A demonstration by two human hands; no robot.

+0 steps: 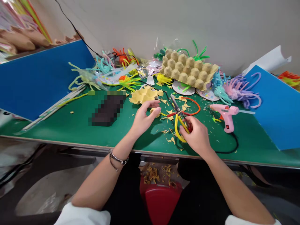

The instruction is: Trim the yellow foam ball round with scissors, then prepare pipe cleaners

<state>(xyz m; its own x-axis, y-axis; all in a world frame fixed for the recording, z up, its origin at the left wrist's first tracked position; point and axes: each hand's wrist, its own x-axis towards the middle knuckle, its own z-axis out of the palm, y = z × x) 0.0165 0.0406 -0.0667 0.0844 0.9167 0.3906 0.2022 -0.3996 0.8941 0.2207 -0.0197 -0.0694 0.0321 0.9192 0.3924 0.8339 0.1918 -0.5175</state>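
Note:
My left hand (147, 115) pinches a small yellow egg-carton cup (155, 112) between thumb and fingers. A pair of scissors (177, 109) is in my right hand (195, 132), its metal blades pointing away from me and a yellow handle loop showing. My fingers hide part of the handles. Just beyond my left hand lies a larger yellow egg-carton piece (143, 95). Yellow carton scraps (172, 139) are scattered about the scissors. A red-orange pipe cleaner (197, 104) curves beside the blades.
A pink glue gun (227, 115) lies at the right, its black cord curling toward the front edge. An egg tray (187, 70) rests on craft materials along the wall. Blue boards (276, 106) flank the green table (70, 128). A red bin (161, 200) with scraps stands below.

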